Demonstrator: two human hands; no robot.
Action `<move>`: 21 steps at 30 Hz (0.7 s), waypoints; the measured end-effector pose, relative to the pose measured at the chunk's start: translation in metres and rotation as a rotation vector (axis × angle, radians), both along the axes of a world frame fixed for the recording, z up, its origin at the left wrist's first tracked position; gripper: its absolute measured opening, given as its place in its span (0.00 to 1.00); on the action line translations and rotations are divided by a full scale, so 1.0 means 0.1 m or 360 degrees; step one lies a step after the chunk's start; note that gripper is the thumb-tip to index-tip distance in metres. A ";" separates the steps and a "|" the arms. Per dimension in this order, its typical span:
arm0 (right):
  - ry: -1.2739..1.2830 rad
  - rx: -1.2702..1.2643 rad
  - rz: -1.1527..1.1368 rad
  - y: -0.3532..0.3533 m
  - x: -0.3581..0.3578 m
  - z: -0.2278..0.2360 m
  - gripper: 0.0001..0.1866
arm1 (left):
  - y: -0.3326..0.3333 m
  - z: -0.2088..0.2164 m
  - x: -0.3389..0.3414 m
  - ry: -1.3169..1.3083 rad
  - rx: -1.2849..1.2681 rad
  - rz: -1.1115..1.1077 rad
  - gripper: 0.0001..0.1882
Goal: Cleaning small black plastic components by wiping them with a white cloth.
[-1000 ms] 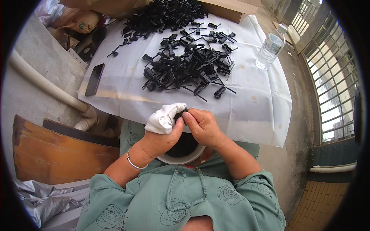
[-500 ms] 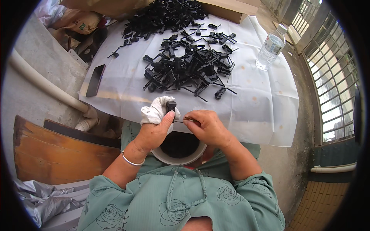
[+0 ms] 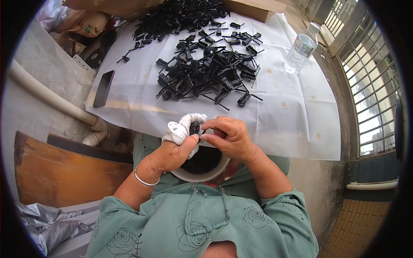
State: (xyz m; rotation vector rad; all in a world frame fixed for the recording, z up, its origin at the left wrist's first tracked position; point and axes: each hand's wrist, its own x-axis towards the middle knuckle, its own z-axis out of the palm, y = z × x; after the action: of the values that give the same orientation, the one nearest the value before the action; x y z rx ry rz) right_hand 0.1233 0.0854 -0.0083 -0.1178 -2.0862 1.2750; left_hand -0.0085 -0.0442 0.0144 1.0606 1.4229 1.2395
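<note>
Over the near edge of the table, my left hand [image 3: 170, 154] grips a small black plastic part [image 3: 195, 127], thumb against its near side. White cloth [image 3: 175, 132], perhaps a glove, covers that hand's fingers. My right hand [image 3: 232, 136] pinches a small dark piece [image 3: 203, 133] close beside the part; its exact kind is too small to tell. Below both hands, a round white bucket [image 3: 189, 176] with dark contents stands between my knees. Beyond them lies a heap of black plastic parts with thin arms [image 3: 211, 71].
A larger black heap [image 3: 180, 17] lies at the back of the white-covered table [image 3: 297, 129], beside a cardboard box [image 3: 254, 9]. A phone [image 3: 103, 88] rests at the left edge, a clear water bottle [image 3: 302, 48] stands at the right. A brown board [image 3: 69, 172] leans at lower left.
The black part has shifted slightly right and down, tilting in my left hand. My right hand has moved in closer, its fingertips now beside the part. The view has shifted slightly.
</note>
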 end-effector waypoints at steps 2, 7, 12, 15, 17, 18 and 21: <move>-0.0076 -0.0137 -0.0034 -0.04 0.00 -0.01 0.08 | -0.02 -0.01 -0.01 -0.0072 0.0000 -0.0022 0.20; -0.0129 -0.0313 -0.0049 -0.06 -0.01 -0.06 0.12 | 0.00 0.01 0.03 0.0026 0.0046 -0.0043 0.16; -0.0123 -0.0050 0.0068 -0.05 -0.03 -0.01 0.10 | 0.01 -0.02 0.05 -0.0009 0.0019 0.0127 0.15; -0.0277 -0.0012 0.0126 -0.05 -0.04 -0.02 0.10 | 0.05 -0.12 0.05 0.0341 0.0273 0.0169 0.14; -0.0356 -0.0013 0.0127 -0.05 -0.05 -0.02 0.10 | 0.06 -0.13 0.09 0.0604 0.0304 0.0177 0.14; -0.0432 -0.0012 0.0130 -0.05 -0.06 -0.02 0.10 | 0.06 -0.13 0.11 0.0870 0.0336 0.0187 0.15; -0.0325 -0.0086 0.0043 -0.13 -0.06 -0.06 0.10 | 0.05 -0.10 0.14 0.0983 0.0380 0.0215 0.15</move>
State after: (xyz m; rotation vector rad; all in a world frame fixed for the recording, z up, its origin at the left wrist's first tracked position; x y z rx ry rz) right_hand 0.1172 0.0719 -0.0145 -0.2543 -2.2318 1.3860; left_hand 0.0050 -0.0390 0.0044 1.6302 1.8604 1.2557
